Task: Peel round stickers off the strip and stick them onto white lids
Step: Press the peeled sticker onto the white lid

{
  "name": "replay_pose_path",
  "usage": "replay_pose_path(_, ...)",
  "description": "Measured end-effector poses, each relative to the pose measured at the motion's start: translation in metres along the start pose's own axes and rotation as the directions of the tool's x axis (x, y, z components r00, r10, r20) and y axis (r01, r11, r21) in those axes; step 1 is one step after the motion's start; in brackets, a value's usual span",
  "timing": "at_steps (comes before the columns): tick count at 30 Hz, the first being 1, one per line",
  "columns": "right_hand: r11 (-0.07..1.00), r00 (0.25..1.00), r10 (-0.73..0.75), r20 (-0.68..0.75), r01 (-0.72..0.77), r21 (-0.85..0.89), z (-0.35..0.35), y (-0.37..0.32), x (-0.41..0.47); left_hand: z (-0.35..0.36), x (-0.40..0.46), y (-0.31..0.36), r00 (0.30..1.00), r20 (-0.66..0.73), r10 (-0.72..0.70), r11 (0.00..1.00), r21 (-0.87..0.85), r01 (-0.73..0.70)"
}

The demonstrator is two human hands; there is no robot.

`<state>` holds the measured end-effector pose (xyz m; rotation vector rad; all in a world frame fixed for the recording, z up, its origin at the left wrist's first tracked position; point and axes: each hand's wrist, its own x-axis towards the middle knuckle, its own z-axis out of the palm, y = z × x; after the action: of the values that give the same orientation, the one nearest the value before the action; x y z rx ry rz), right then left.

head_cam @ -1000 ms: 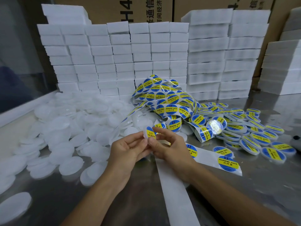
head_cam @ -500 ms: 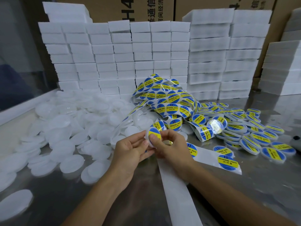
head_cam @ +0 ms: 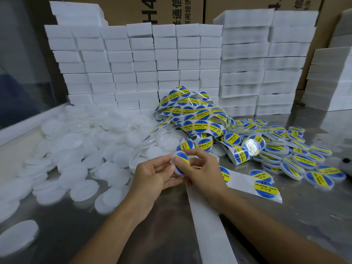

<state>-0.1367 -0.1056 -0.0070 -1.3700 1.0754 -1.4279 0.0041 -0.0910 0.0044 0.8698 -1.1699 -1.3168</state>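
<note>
Both hands meet over the metal table's middle and hold one white lid (head_cam: 180,162) that carries a blue and yellow round sticker. My left hand (head_cam: 152,178) grips the lid from its left side. My right hand (head_cam: 202,168) grips it from the right, thumb pressed on the sticker's face. The sticker strip (head_cam: 194,115) lies in a tangled heap just behind the hands. Its bare white backing (head_cam: 205,221) trails toward the near edge under my right forearm. One strip end with a sticker (head_cam: 266,188) lies at the right.
A heap of plain white lids (head_cam: 80,149) covers the table's left half. Several stickered lids (head_cam: 293,155) are piled at the right. Stacks of white foam blocks (head_cam: 144,69) wall off the back, with cardboard boxes (head_cam: 171,10) behind them. Bare metal table (head_cam: 95,235) shows near me.
The sticker went from pinched at the fingertips onto the lid. My right thumb now presses on its face, and the lid has turned toward me.
</note>
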Motion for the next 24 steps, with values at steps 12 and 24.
replay_pose_path(12,1.0,1.0,0.009,0.015,-0.008,-0.021,-0.002,0.006,0.002,-0.003,0.003,-0.001,0.997,-0.077,-0.017,0.992,0.125,0.026)
replay_pose_path(24,0.999,0.992,0.035,0.118,-0.037,0.013,-0.001,0.002,0.001,-0.012,0.008,0.0,0.984,-0.177,0.012,0.996,0.088,0.003)
